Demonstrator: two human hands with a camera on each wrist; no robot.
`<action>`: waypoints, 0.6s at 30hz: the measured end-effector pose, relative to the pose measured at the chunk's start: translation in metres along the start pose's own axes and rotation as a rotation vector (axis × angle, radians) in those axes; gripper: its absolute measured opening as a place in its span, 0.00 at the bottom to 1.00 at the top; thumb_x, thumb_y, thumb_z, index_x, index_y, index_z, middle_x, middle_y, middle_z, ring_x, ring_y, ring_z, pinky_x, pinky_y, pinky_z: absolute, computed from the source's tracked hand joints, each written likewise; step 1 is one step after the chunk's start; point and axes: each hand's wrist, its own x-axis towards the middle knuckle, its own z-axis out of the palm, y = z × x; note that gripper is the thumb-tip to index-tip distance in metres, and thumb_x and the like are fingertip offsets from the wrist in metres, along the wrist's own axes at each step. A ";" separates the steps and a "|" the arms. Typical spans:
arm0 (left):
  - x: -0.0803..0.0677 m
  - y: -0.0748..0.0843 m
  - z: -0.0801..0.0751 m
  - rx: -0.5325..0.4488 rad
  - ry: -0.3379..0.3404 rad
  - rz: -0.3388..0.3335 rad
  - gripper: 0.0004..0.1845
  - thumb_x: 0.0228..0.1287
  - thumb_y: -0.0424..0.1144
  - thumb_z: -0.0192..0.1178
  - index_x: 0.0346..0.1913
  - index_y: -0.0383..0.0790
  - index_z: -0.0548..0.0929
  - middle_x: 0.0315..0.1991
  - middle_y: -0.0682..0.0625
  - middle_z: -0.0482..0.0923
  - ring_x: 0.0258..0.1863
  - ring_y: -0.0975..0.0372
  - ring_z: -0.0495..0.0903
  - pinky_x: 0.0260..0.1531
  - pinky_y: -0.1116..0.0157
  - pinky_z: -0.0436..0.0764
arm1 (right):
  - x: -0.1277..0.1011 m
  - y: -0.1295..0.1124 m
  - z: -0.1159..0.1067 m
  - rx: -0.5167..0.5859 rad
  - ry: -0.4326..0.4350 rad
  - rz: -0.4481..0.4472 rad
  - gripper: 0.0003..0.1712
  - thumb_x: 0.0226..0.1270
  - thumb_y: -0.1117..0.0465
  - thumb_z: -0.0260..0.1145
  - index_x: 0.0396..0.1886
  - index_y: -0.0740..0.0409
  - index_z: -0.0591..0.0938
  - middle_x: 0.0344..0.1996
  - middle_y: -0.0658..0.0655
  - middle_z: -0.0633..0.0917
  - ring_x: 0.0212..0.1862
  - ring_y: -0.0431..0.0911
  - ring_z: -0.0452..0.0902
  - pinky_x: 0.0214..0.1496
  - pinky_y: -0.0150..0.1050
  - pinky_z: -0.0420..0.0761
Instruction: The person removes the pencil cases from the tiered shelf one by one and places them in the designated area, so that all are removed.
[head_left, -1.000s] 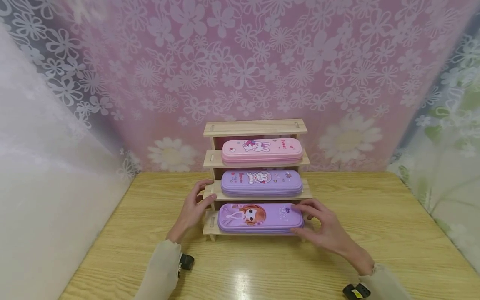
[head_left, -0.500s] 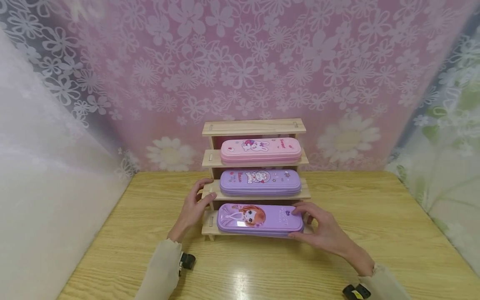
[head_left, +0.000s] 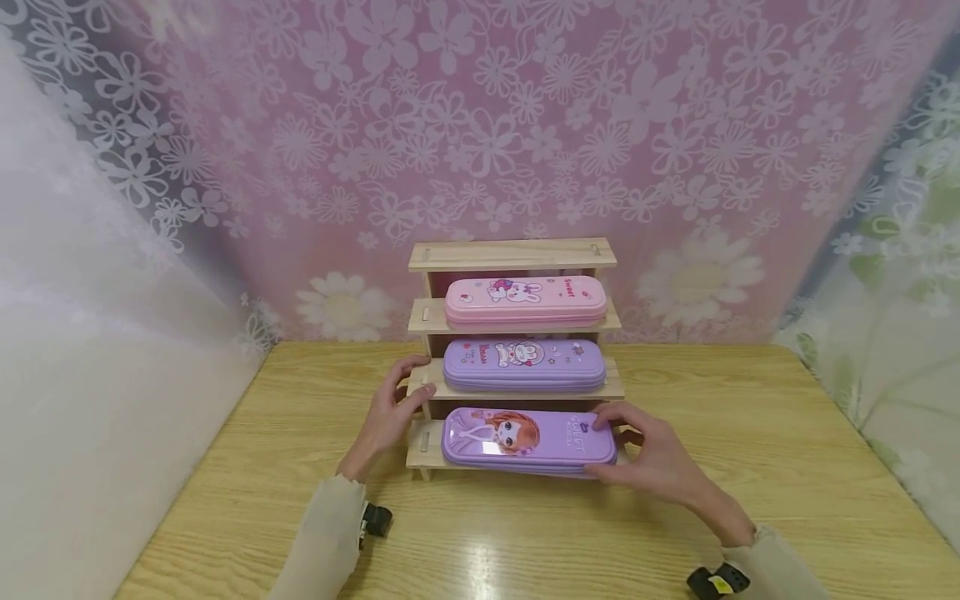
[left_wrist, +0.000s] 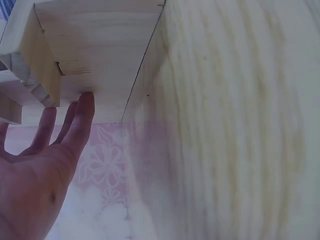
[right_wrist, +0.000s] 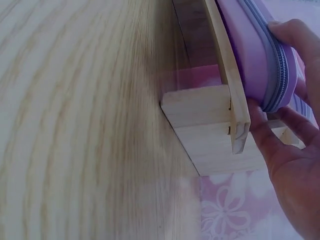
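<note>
A purple pencil case [head_left: 555,437] with a cartoon girl and the word SWEET lies on the lowest tier of a stepped wooden rack [head_left: 427,446]. My right hand [head_left: 648,454] pinches its right end, thumb at the front edge and fingers at the top and back. In the right wrist view, the case's zipper [right_wrist: 277,60] runs between thumb and fingers, and its end sits over the tier's edge. My left hand [head_left: 386,412] grips the rack's left side at the tier above. The left wrist view shows the fingers [left_wrist: 82,117] against the rack's side panel, under a tier.
A lilac pencil case [head_left: 465,367] with a bunny lies one tier up, a pink pencil case [head_left: 480,310] above that. The top tier [head_left: 513,252] is bare wood. The rack stands on a wood-grain table [head_left: 315,533] before a pink floral curtain [head_left: 495,125].
The purple case has slid slightly right, its right end coming a little toward me with my right hand. My left hand stays on the rack.
</note>
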 end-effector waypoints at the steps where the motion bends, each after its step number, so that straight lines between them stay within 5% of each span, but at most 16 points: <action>1: 0.000 0.000 0.000 0.001 0.001 0.001 0.21 0.65 0.41 0.60 0.59 0.56 0.72 0.57 0.49 0.73 0.47 0.53 0.77 0.42 0.59 0.80 | 0.000 -0.001 -0.001 0.008 -0.001 0.009 0.30 0.36 0.62 0.83 0.42 0.56 0.79 0.48 0.56 0.81 0.41 0.43 0.78 0.35 0.35 0.82; 9: -0.003 0.016 0.000 -0.007 -0.026 0.003 0.23 0.66 0.39 0.59 0.63 0.47 0.71 0.59 0.44 0.71 0.47 0.54 0.76 0.41 0.61 0.80 | -0.007 0.028 -0.003 0.057 -0.005 0.031 0.29 0.37 0.57 0.82 0.42 0.47 0.78 0.51 0.50 0.79 0.48 0.36 0.77 0.39 0.33 0.82; 12: -0.007 0.029 0.000 -0.009 -0.038 -0.009 0.24 0.66 0.36 0.58 0.64 0.41 0.69 0.60 0.40 0.70 0.47 0.53 0.76 0.41 0.59 0.81 | -0.010 0.034 -0.007 0.103 -0.012 0.030 0.29 0.38 0.57 0.82 0.43 0.49 0.78 0.53 0.51 0.79 0.51 0.37 0.76 0.40 0.33 0.82; 18: -0.008 0.028 0.000 0.002 -0.037 -0.003 0.23 0.66 0.38 0.58 0.64 0.42 0.69 0.60 0.41 0.70 0.47 0.55 0.76 0.41 0.62 0.80 | -0.016 0.038 -0.017 0.151 -0.012 0.062 0.29 0.39 0.61 0.82 0.44 0.54 0.78 0.55 0.54 0.78 0.53 0.38 0.75 0.42 0.32 0.82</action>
